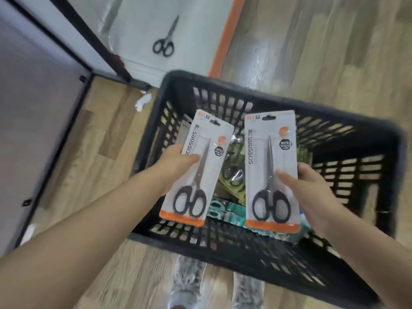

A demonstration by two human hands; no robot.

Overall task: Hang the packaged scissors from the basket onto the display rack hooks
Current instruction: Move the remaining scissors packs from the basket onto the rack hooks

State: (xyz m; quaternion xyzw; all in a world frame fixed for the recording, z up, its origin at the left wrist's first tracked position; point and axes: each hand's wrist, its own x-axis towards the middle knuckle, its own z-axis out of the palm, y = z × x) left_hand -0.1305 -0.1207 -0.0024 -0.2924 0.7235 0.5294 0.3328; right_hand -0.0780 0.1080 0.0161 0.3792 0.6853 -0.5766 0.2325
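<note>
**Pick done, carry-to-rack next**

Both hands loaded. Left hand (176, 161) pinches the left scissors pack (196, 168) along its left edge, thumb across the front. Right hand (307, 186) grips the right scissors pack (270, 170) by its right edge, thumb on the front. Both packs are held above the black basket (334, 134), hang slots at the top edge, pointing away from the person. More packaged stock sits in the basket bottom; frame is motion-blurred, so probably more scissors, can't confirm.

Rack hooks not in view. Next move as I read it: turn to the rack, line up each pack's slot with a hook and slide it on, one hand at a time.
</note>
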